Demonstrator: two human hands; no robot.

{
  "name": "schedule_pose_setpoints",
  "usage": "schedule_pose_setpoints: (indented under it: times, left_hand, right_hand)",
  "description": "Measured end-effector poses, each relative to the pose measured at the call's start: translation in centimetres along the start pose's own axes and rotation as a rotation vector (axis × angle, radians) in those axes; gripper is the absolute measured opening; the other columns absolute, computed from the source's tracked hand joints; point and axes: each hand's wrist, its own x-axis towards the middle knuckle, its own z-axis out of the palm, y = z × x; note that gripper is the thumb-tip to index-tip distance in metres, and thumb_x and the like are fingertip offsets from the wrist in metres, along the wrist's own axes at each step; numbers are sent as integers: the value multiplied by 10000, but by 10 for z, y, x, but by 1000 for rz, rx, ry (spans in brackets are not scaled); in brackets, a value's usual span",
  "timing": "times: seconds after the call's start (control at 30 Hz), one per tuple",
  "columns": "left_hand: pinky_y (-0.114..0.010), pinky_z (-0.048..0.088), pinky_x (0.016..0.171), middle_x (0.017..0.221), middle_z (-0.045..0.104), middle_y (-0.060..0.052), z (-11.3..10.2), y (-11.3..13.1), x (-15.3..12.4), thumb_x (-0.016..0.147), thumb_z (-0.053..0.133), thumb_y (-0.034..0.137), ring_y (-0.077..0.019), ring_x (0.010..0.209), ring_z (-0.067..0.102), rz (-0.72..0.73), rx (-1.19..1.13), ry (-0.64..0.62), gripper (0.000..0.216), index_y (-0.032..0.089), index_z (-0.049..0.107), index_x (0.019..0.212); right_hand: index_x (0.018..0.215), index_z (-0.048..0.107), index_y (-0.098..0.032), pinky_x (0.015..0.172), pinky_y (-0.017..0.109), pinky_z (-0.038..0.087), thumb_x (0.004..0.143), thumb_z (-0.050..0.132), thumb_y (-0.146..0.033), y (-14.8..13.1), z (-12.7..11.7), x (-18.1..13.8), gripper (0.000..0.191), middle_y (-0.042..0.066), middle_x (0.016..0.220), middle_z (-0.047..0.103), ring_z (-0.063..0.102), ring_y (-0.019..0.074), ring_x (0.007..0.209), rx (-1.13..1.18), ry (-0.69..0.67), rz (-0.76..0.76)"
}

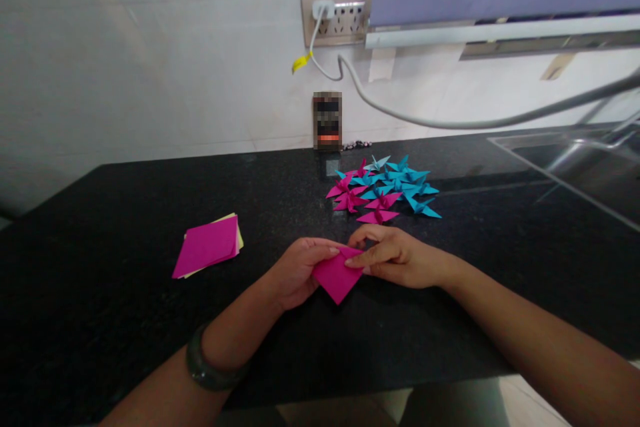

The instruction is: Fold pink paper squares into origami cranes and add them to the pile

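Note:
A folded piece of pink origami paper (338,283) is held between my two hands above the counter, one corner pointing down toward me. My left hand (300,270) grips its left side, thumb on top and fingers underneath. On the right side, my right hand (400,257) pinches the paper near its upper edge, with the index finger lying on the face. Just beyond my hands lies a group of folded paper cranes, pink ones (379,216) nearer and to the left, blue ones (397,187) to the right. A pale blue crane (377,163) sits at the back.
A stack of square paper (207,247), pink on top with yellow below, lies on the black counter (125,213) to the left. At the right is a sink (590,173). A pixelated upright object (327,121) leans on the wall. A white cable (425,119) runs from the socket (345,19).

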Motion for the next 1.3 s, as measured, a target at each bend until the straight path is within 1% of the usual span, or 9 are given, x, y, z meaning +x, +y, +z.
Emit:
schedule_pose_setpoints:
  times: [0.1, 0.23, 0.33, 0.4, 0.47, 0.57, 0.8, 1.0, 1.3]
  left_hand:
    - [-210, 370, 536, 622, 662, -60, 1, -2, 0, 637, 696, 254, -85, 515, 525, 2, 3, 5, 199, 74, 692, 720]
    - [-203, 361, 515, 596, 655, -43, 3, -3, 0, 589, 751, 285, -79, 498, 525, -6, 21, 73, 231, 89, 678, 686]
    - [-205, 368, 523, 593, 655, -36, 3, -3, 0, 574, 759, 294, -85, 510, 531, 48, 38, 132, 242, 97, 679, 690]
    - [-205, 361, 512, 587, 652, -31, 2, -2, 1, 590, 746, 299, -85, 506, 525, 84, 74, 168, 233, 102, 680, 695]
    - [-204, 351, 497, 571, 642, -22, 2, -2, 2, 609, 729, 299, -80, 490, 508, 116, 129, 205, 217, 107, 679, 694]
    - [-207, 340, 485, 564, 629, -8, 2, -3, 2, 632, 707, 308, -77, 479, 486, 153, 225, 250, 203, 117, 679, 697]
    - [-218, 338, 488, 571, 617, -2, 3, -5, 1, 647, 688, 330, -84, 482, 468, 188, 328, 265, 217, 126, 678, 719]
    - [-226, 350, 501, 621, 639, -16, 4, -4, 1, 648, 684, 346, -100, 509, 490, 203, 323, 293, 238, 129, 673, 746]
    - [-215, 322, 491, 596, 612, -9, 3, -8, 2, 641, 685, 386, -89, 505, 470, 138, 320, 204, 272, 123, 648, 703]
  right_hand:
    - [1058, 653, -204, 750, 259, 441, 835, 509, -177, 0, 0, 0, 267, 77, 980, 535, 520, 121, 857, 17, -18, 14]
    - [1020, 659, -187, 794, 285, 431, 813, 528, -178, -2, 3, 2, 245, 76, 994, 536, 520, 138, 902, 123, -32, 75]
    - [1017, 617, -170, 712, 265, 452, 802, 547, -271, -4, 11, 6, 247, 68, 972, 546, 531, 138, 853, 289, 126, 270]
    - [1030, 547, -163, 584, 228, 446, 767, 584, -367, -4, 18, 9, 335, 25, 819, 553, 525, 110, 694, 411, 304, 471]
    - [896, 542, -151, 460, 192, 391, 714, 628, -428, -3, 24, 11, 342, -26, 643, 512, 476, 81, 534, 459, 267, 654]
    - [718, 525, -145, 414, 178, 369, 707, 617, -465, -2, 27, 12, 333, -43, 544, 491, 443, 58, 447, 462, 171, 790]
    - [678, 504, -141, 392, 149, 387, 678, 641, -470, -4, 22, 13, 357, -40, 562, 525, 457, 37, 441, 610, 135, 846]
    - [686, 513, -140, 366, 142, 384, 711, 591, -494, -8, 20, 15, 363, -36, 587, 515, 430, 33, 443, 672, 118, 847]
    - [660, 495, -141, 366, 138, 361, 658, 675, -396, -6, 21, 14, 312, -52, 556, 512, 424, 26, 422, 638, 172, 877]
